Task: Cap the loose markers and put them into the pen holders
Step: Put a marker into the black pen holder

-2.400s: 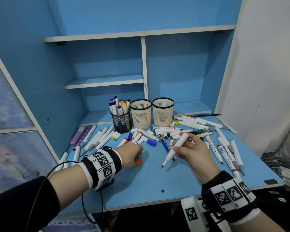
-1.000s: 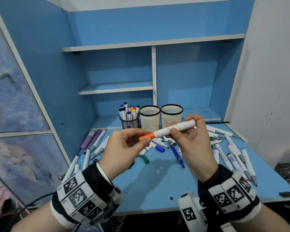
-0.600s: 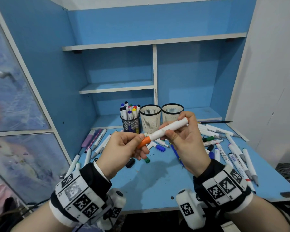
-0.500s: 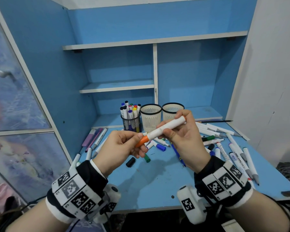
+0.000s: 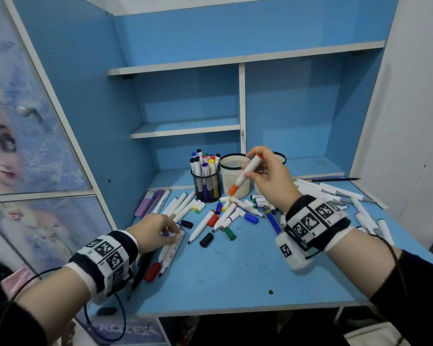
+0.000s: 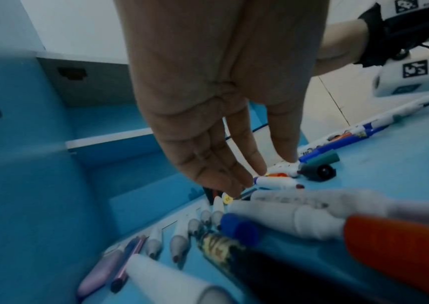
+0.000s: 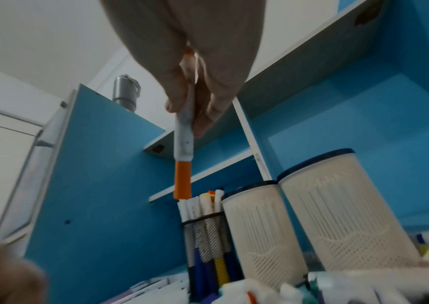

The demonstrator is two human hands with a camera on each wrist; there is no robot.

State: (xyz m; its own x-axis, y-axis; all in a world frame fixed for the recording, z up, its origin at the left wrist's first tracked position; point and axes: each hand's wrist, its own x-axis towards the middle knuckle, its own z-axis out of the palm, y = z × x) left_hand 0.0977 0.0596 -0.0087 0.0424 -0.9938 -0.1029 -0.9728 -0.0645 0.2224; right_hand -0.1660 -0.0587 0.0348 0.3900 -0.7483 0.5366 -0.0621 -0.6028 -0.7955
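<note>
My right hand (image 5: pixel 248 171) pinches a white marker (image 5: pixel 245 174) whose orange cap (image 5: pixel 233 189) points down, in front of the left cream pen holder (image 5: pixel 231 168). The right wrist view shows the fingers (image 7: pixel 179 98) round the marker (image 7: pixel 183 142), its cap (image 7: pixel 182 183) above the black mesh holder (image 7: pixel 205 226). My left hand (image 5: pixel 169 231) hovers low over loose markers (image 5: pixel 170 248) at the desk's left. Its fingers (image 6: pixel 234 179) hang straight and hold nothing. A second cream holder (image 5: pixel 281 157) is mostly hidden behind my right hand.
The black mesh holder (image 5: pixel 206 188) is full of capped markers. Uncapped markers and loose caps (image 5: pixel 206 239) lie in a pile (image 5: pixel 225 216) mid-desk; more markers (image 5: pixel 335 193) lie at the right. The blue desk (image 5: pixel 235 275) has a bare front strip. Shelves stand behind.
My left hand let go of the orange-capped marker and dropped to the markers at the desk's left. My right hand turned the marker cap-down and carried it toward the holders.
</note>
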